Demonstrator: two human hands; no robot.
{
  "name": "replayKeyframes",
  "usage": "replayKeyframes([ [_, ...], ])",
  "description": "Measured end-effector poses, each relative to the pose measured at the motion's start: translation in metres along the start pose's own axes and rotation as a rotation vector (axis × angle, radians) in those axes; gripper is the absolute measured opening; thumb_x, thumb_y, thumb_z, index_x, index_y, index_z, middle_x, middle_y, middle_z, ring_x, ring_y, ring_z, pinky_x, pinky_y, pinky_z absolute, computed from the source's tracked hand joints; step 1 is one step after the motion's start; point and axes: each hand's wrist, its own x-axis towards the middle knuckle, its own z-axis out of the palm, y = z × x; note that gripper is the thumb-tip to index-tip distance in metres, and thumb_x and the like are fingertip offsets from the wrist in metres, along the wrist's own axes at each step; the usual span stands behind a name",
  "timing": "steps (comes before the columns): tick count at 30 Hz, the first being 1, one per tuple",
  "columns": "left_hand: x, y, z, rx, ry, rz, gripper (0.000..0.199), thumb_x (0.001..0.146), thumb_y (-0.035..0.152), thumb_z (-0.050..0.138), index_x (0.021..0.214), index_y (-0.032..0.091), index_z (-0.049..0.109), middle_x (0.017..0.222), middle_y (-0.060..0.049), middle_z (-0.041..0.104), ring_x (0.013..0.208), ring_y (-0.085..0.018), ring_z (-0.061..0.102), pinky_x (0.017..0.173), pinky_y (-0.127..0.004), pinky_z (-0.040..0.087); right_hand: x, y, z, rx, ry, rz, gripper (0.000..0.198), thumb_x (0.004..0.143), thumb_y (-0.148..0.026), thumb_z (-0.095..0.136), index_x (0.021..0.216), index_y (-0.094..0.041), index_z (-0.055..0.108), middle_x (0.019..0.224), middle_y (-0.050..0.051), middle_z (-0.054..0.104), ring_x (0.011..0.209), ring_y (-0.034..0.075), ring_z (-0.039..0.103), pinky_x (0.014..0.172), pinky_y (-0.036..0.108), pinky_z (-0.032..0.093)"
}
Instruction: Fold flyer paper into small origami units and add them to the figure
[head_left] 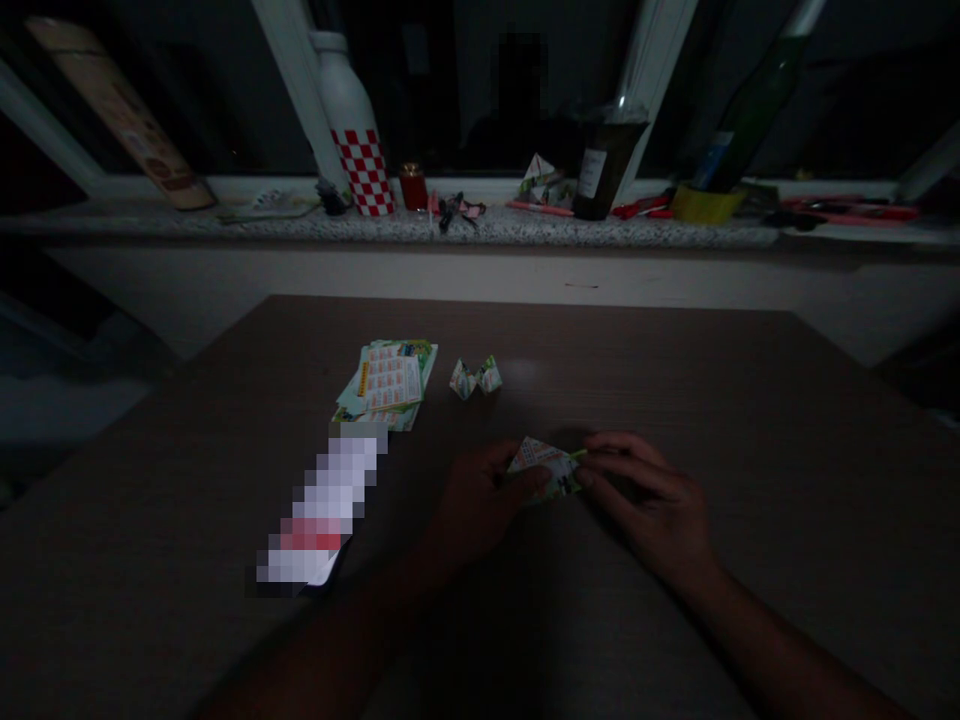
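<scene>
Over the dark wooden table, a folded piece of printed paper (545, 462) in white, green and orange is held between both hands. My left hand (487, 492) pinches its left side, thumb lying across the top face. At its right corner, the thumb and fingertips of my right hand (652, 490) close on the edge. Just beyond the hands stands a small folded paper shape (475, 377) with two pointed ends. Farther left lies a loose pile of printed paper cards (386, 385).
A lit phone (326, 510), its screen blurred out, lies left of my hands. Along the granite windowsill (285, 228) stand a red-checked white bottle (360, 150), a small red jar (412, 188), a dark cup (602, 165), a green bottle (750, 115) and a tall tan cylinder (124, 120).
</scene>
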Motion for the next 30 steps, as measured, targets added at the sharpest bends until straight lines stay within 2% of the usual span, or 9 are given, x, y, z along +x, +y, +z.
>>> replayKeyframes([
  [10, -0.0039, 0.002, 0.0012, 0.11, -0.005, 0.03, 0.025, 0.081, 0.038, 0.062, 0.092, 0.015, 0.068, 0.079, -0.002, 0.067, 0.072, -0.015, 0.059, 0.063, -0.023, 0.043, -0.002, -0.003, 0.0021, 0.024, -0.017, 0.076, 0.013, 0.08, -0.022, 0.066, 0.092, -0.024, 0.072, 0.094, 0.006, 0.066, 0.08, 0.019, 0.064, 0.067, 0.031, 0.055],
  [14, -0.0056, 0.0053, 0.0014, 0.197, 0.008, 0.067, 0.023, 0.082, 0.037, 0.061, 0.09, 0.017, 0.069, 0.077, 0.0, 0.067, 0.072, -0.015, 0.058, 0.064, -0.023, 0.042, -0.0014, -0.0033, 0.0024, 0.094, -0.065, 0.133, 0.007, 0.08, -0.024, 0.066, 0.085, -0.021, 0.071, 0.082, 0.004, 0.066, 0.069, 0.017, 0.062, 0.06, 0.028, 0.052],
  [18, -0.0074, 0.0093, 0.0016, 0.242, 0.004, 0.095, 0.02, 0.083, 0.034, 0.06, 0.088, 0.018, 0.07, 0.074, 0.001, 0.066, 0.067, -0.013, 0.057, 0.061, -0.021, 0.041, -0.0021, -0.0044, 0.0011, 0.122, -0.097, 0.153, 0.008, 0.081, -0.024, 0.065, 0.078, -0.021, 0.071, 0.074, 0.003, 0.066, 0.068, 0.017, 0.062, 0.061, 0.027, 0.05],
  [23, -0.0069, 0.0082, 0.002, 0.206, -0.01, 0.083, 0.021, 0.082, 0.035, 0.061, 0.089, 0.017, 0.07, 0.076, -0.001, 0.067, 0.068, -0.014, 0.058, 0.061, -0.022, 0.042, -0.0022, -0.0053, 0.001, 0.114, -0.079, 0.208, 0.011, 0.081, -0.027, 0.064, 0.076, -0.022, 0.072, 0.071, 0.002, 0.07, 0.063, 0.017, 0.064, 0.057, 0.026, 0.051],
  [30, -0.0055, 0.0025, 0.0021, 0.048, -0.063, 0.031, 0.021, 0.08, 0.035, 0.064, 0.091, 0.017, 0.069, 0.08, -0.001, 0.067, 0.074, -0.014, 0.059, 0.066, -0.023, 0.044, -0.0033, -0.0048, 0.0003, 0.122, -0.116, 0.28, 0.019, 0.082, -0.031, 0.062, 0.069, -0.02, 0.069, 0.062, 0.001, 0.067, 0.057, 0.015, 0.061, 0.054, 0.024, 0.048],
])
